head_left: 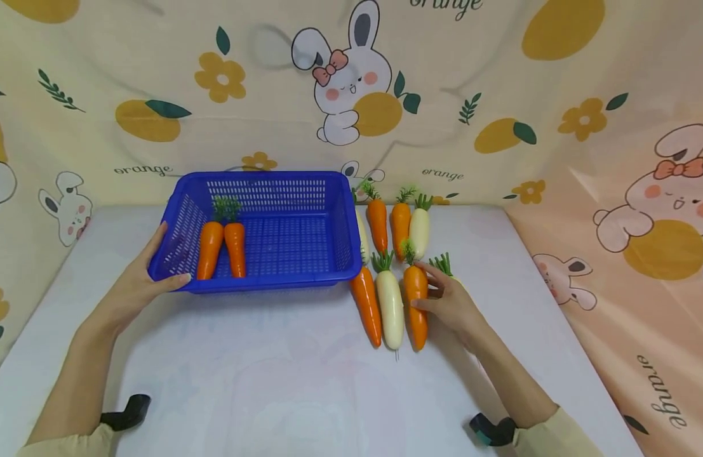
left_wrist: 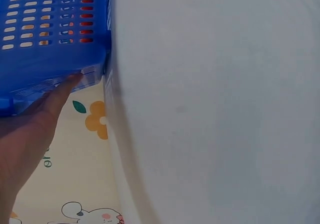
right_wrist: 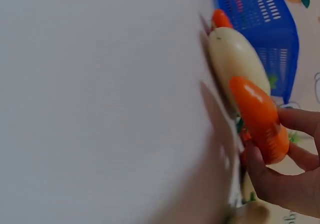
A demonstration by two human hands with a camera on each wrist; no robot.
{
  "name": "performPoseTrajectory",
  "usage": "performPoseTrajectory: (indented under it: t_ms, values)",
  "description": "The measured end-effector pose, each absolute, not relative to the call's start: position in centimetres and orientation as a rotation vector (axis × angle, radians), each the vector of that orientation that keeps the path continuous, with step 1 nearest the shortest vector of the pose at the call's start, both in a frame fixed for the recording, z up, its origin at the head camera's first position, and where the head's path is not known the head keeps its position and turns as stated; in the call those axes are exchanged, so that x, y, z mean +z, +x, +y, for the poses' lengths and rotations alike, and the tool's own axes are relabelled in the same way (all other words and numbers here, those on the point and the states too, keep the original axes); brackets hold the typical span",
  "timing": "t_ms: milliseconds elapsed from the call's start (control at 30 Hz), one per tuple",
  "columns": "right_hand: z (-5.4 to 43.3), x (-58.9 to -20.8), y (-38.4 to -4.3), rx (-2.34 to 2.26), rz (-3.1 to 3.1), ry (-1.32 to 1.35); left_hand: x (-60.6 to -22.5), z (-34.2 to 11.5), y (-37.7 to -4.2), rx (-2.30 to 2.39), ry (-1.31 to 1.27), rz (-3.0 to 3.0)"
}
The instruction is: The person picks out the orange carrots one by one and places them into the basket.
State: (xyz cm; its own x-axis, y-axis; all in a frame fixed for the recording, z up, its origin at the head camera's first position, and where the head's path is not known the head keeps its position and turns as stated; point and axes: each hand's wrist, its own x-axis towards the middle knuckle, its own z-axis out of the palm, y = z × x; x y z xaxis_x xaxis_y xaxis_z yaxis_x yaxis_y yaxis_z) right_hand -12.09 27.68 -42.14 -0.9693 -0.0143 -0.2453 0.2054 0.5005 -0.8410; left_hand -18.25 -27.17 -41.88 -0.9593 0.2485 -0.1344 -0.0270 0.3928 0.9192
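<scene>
Right hand [head_left: 451,306], part-closed, pinches a carrot [head_left: 415,287] — glossy skin may slip. Left hand [head_left: 134,284] grips the basket [head_left: 288,282] corner — uneven pull may tilt it.

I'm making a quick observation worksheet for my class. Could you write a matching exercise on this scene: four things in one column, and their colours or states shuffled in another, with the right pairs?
Column one
1. Basket
2. Left hand
3. Right hand
4. Tabletop

Column two
A. Holding a carrot
B. White
C. At the basket's left end, thumb on its near rim
D. Blue, with slotted walls

Right pairs
1-D
2-C
3-A
4-B
</scene>
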Motion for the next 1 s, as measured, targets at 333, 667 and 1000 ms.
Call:
performPoseTrajectory:
  t_ms: [333, 667, 1000]
  values:
    - [26.3, -38.8, -14.5, -1.589, 2.459, 0.048, -41.2, -27.1, -18.4, 1.406, 0.182, 2.508]
    - [23.2, -36.8, -17.6, -1.721, 2.317, -0.063, -41.2, -27.1, -18.0, 1.394, 0.197, 2.495]
    - [19.3, -34.2, -21.1, -1.547, 2.408, -0.192, -41.5, -27.0, -18.1, 1.414, 0.219, 2.526]
